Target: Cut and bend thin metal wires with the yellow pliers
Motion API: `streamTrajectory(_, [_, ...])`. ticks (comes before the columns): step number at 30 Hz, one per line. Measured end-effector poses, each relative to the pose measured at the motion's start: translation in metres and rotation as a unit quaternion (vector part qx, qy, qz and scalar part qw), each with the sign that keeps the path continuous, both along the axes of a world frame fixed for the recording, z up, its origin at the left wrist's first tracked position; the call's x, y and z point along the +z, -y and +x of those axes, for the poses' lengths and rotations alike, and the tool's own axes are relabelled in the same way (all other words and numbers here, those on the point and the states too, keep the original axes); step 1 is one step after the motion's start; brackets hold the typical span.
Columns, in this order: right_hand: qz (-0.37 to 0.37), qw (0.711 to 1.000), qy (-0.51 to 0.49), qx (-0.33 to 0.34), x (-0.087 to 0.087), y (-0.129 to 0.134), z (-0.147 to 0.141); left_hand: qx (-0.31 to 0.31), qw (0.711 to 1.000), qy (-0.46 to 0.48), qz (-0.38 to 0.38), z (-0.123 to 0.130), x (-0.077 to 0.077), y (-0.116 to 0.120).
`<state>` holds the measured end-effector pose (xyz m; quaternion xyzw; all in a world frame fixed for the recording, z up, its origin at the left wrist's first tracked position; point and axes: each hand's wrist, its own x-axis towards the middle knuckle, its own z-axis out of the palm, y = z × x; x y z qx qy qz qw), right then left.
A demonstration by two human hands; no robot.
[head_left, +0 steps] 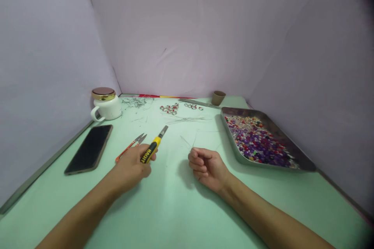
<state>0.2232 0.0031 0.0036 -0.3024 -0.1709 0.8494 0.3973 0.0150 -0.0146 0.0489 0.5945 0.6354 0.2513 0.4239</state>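
My left hand [133,165] is closed around a yellow-and-black utility knife [152,148], its metal tip pointing up and away to the right. Orange-handled thread snips [131,146] lie on the table just beyond that hand, partly covered by it. My right hand [207,167] is closed in a pinch, with thin wire [191,143] sticking up from between thumb and forefinger. More fine wires [187,119] lie loose on the table farther back. Behind them are small clusters of red and clear beadwork [169,108].
A metal tray [233,140] of mixed beads [260,138] stands at the right. A small brown cup [218,98] and a metal ruler [198,103] are at the back. On the left are a phone [90,148], a lidded white mug [109,107] and tangled wire scraps [136,102].
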Motion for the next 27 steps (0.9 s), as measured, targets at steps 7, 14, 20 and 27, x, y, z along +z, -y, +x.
streamTrajectory(7, [-0.005, 1.0, -0.001, -0.002, 0.002, 0.002, 0.0, -0.082, 0.954, -0.261, 0.124, 0.007, -0.025, 0.005])
streamTrajectory(14, [0.009, 1.0, -0.013, 0.003, 0.0, 0.0, 0.002, -0.109, 0.924, -0.346, 0.119, 0.017, -0.026, 0.012])
streamTrajectory(20, [0.024, 1.0, 0.014, -0.002, -0.001, 0.003, -0.001, -0.097, 0.917, -0.369, 0.116, 0.021, -0.03, 0.014])
streamTrajectory(27, [0.13, 0.984, 0.094, 0.08, -0.009, 0.02, -0.016, -0.022, 0.955, -0.203, 0.217, 0.029, -0.022, 0.019])
